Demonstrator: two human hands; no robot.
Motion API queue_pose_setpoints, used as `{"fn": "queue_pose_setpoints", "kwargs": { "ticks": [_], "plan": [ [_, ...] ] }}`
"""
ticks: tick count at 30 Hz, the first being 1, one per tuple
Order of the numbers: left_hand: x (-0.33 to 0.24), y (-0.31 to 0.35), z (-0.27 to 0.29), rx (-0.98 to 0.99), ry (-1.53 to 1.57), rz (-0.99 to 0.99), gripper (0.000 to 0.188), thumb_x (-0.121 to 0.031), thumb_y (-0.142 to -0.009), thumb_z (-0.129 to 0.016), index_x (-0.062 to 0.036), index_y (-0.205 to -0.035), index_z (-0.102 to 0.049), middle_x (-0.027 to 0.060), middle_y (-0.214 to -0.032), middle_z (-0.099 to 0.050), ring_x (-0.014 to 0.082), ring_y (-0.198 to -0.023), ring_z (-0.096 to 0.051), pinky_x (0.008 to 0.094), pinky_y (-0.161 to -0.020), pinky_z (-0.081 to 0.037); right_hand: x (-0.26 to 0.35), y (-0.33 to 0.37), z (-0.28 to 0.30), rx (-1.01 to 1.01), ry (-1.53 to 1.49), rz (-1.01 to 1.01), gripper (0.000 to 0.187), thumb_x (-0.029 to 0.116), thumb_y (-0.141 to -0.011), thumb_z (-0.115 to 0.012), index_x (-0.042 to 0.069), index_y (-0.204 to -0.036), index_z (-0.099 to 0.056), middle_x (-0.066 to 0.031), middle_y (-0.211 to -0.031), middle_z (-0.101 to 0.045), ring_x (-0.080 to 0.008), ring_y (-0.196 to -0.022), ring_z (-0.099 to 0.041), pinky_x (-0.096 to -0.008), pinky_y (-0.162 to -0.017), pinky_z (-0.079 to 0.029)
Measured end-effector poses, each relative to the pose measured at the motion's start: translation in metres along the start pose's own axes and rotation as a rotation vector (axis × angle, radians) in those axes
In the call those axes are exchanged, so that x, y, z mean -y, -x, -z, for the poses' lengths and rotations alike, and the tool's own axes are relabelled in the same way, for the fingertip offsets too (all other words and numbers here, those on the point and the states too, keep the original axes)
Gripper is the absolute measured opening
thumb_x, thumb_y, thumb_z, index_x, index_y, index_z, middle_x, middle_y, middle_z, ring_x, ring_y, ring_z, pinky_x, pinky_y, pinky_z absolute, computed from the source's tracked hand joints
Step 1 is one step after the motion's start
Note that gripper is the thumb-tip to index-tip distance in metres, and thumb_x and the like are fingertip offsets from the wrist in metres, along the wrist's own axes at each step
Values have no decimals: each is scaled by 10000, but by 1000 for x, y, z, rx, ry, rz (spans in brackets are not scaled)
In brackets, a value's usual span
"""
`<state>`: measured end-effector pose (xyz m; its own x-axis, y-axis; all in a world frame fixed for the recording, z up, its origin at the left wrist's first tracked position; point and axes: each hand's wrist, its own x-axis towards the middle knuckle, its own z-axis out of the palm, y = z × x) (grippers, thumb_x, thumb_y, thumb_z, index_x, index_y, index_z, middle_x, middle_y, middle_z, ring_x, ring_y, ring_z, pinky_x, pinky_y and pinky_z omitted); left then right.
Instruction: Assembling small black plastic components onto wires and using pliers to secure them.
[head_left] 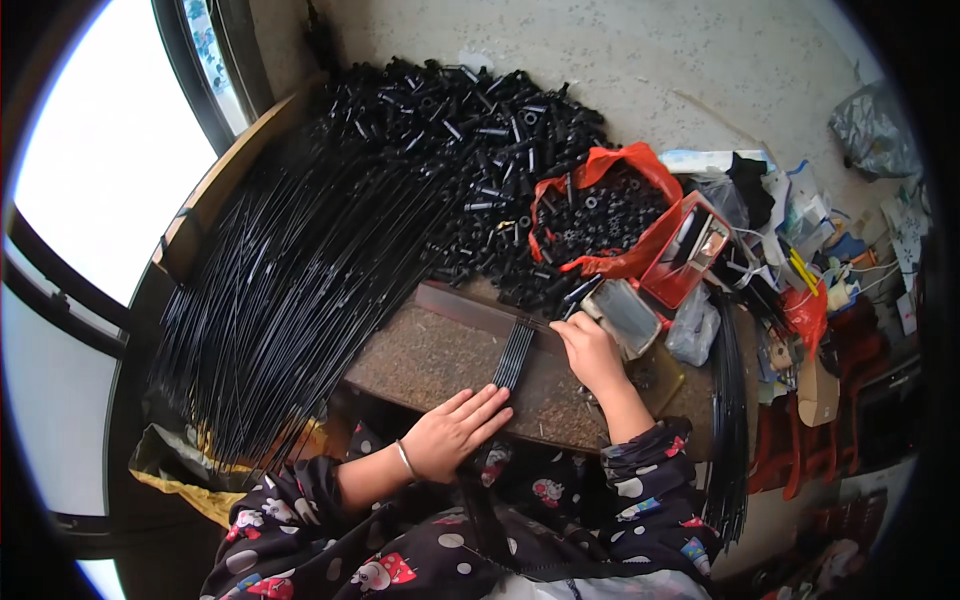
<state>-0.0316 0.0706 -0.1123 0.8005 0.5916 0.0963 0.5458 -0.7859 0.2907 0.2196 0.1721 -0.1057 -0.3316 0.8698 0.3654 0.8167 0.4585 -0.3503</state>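
Observation:
My left hand (450,433) lies flat with its fingers stretched out, the fingertips on the near end of a row of thin dark rods (514,354). The rods sit side by side on the worn work table (420,350). Their far ends meet a long, dark straight bar (468,308) lying across the tabletop. My right hand (592,358) is closed in a pinch beside the right end of that bar; what its fingers grip is too small to make out. Just beyond it rests a clear-lidded box (624,316).
Long thin black rods (290,290) cover the left side, with a large heap of black tubular parts (480,130) behind. A red bag (650,262) of small dark parts stands right of the heap, beside a red box (668,285). More black rods (728,420) hang over the right edge.

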Motion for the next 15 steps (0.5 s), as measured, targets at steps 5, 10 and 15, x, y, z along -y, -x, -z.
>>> {"fn": "queue_pose_setpoints", "kwargs": {
  "ticks": [5,10,15],
  "plan": [
    [3,-1,1,20,12,2,845,-246,-641,-612,-11,-1381,-278,188,-1473,-205,297,-1365,-220,396,-1089,-224,-3,1,-6,58,-17,-29,173,-16,-754,-562,29,-890,-657,-70,-786,-556,-259,-643,-549,-326,-610,-453],
    [3,0,1,31,21,3,850,-239,-630,-613,-11,-1379,-280,187,-1473,-205,296,-1366,-218,395,-1090,-224,-4,1,-4,64,-44,-57,169,-17,-752,-560,25,-880,-662,-72,-779,-555,-258,-638,-548,-325,-603,-452],
    [5,-2,2,42,24,-9,814,-250,-658,-581,-14,-1379,-286,191,-1471,-211,307,-1367,-214,404,-1091,-210,0,-3,-1,77,-81,-39,168,-15,-748,-562,23,-877,-663,-72,-771,-555,-257,-636,-546,-327,-605,-452]
  ]
}}
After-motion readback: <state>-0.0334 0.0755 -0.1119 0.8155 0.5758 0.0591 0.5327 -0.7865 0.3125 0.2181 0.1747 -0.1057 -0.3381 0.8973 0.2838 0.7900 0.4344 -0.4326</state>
